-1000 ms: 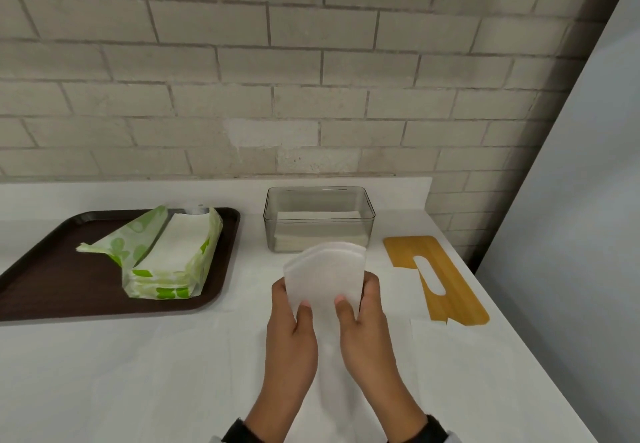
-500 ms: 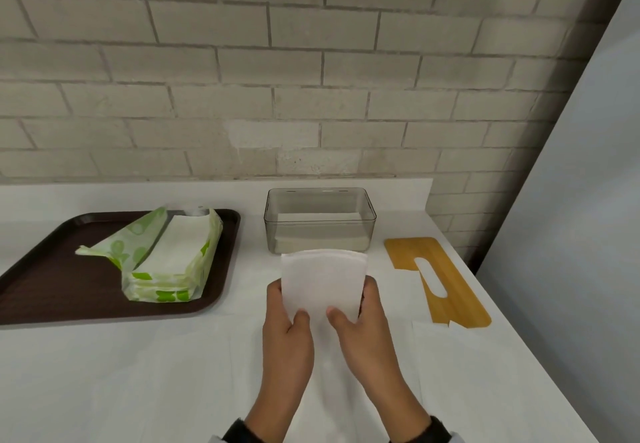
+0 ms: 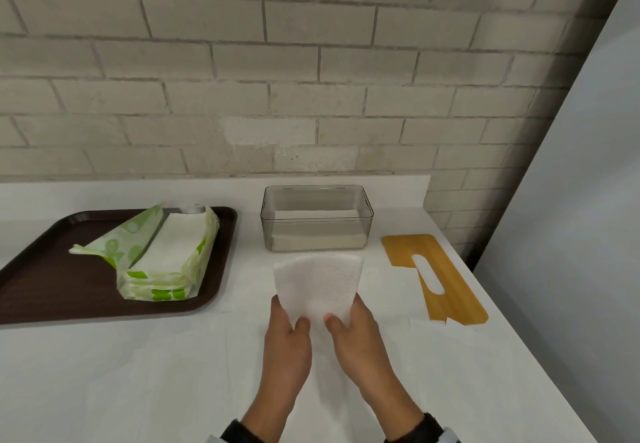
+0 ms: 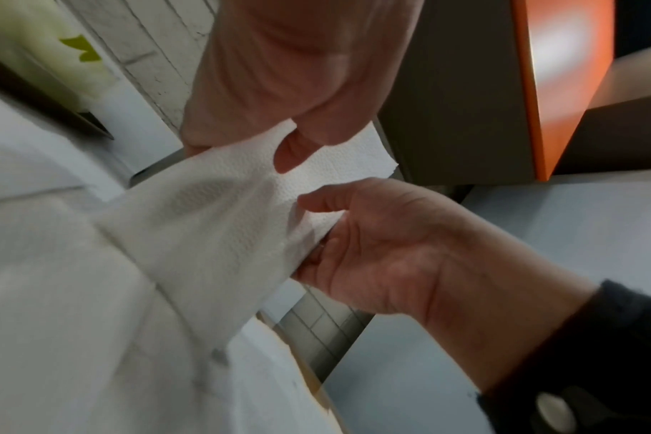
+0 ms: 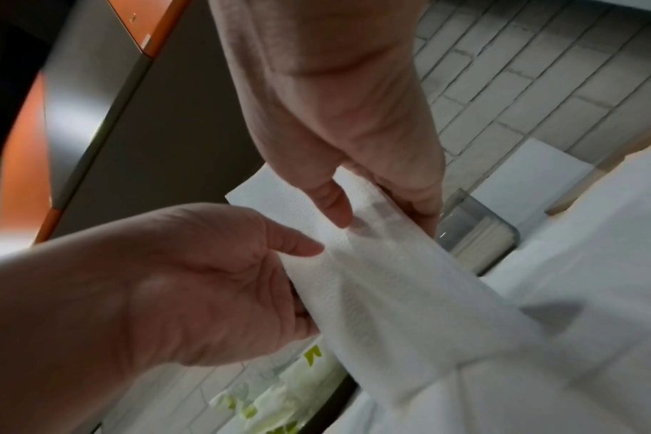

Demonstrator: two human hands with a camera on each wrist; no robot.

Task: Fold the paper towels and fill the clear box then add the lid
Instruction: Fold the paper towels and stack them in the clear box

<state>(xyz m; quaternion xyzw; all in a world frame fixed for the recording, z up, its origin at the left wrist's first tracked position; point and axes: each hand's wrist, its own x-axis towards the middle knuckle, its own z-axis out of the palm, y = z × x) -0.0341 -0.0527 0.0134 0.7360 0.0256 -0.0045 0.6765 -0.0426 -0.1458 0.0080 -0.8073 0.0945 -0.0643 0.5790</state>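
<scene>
1. the folded paper towel (image 3: 318, 285) is held up just in front of the clear box (image 3: 317, 217), over the white counter (image 3: 104, 373).
2. over the last second its rounded top edge has squared off — the fold looks settled, ready to drop in.
3. left hand (image 3: 287, 335) and right hand (image 3: 353, 330) each pinch a lower corner, thumbs in front.
4. the box already holds a low stack; the wooden slotted lid (image 3: 436, 278) lies to its right — untouched.
5. the open towel pack (image 3: 162, 255) sits on the brown tray (image 3: 41, 290).
</scene>
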